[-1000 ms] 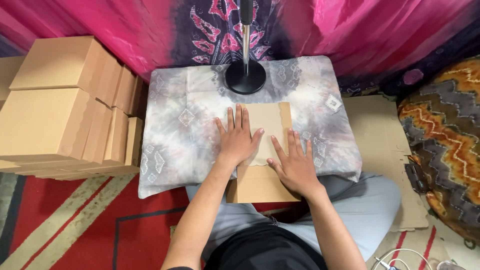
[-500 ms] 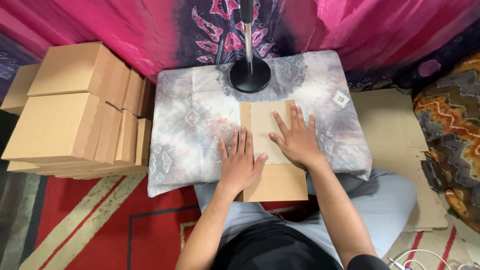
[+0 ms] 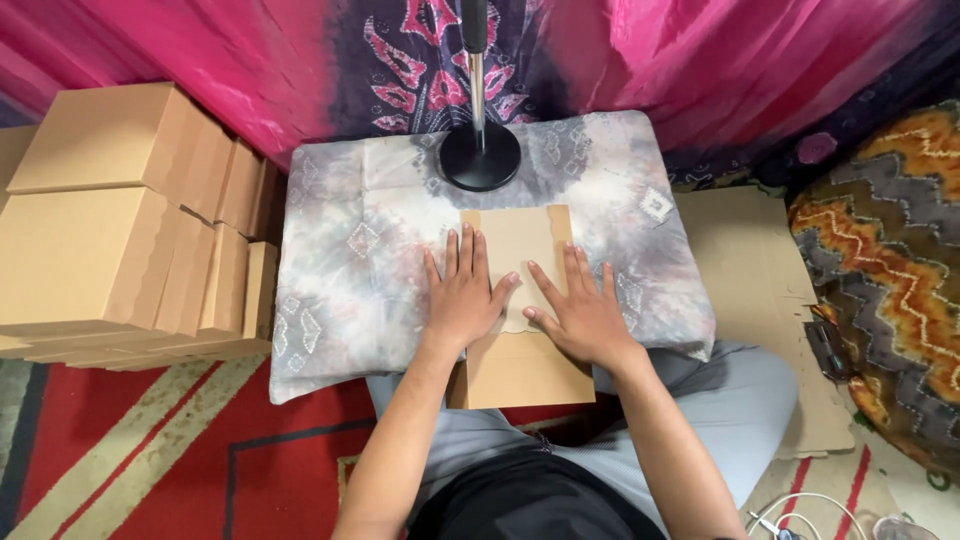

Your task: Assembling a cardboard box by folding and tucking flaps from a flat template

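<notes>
A flat, unfolded cardboard box blank (image 3: 520, 250) lies on a small table covered with a grey tie-dye cloth (image 3: 340, 250); its near end hangs over the table's front edge above my lap. My left hand (image 3: 463, 295) rests flat on the blank's left side, fingers spread. My right hand (image 3: 580, 312) lies flat on its right side, fingers spread too. Both palms press down side by side; neither hand grips anything.
A black round stand base with a metal pole (image 3: 480, 158) sits at the back of the table. Stacked assembled cardboard boxes (image 3: 110, 220) stand at left. More flat cardboard sheets (image 3: 760, 290) lie on the floor at right, beside a patterned cushion (image 3: 890, 270).
My hands shifted on the cardboard: half a second ago the right hand was farther up and the left lower; now both lie level, side by side. The view moved slightly.
</notes>
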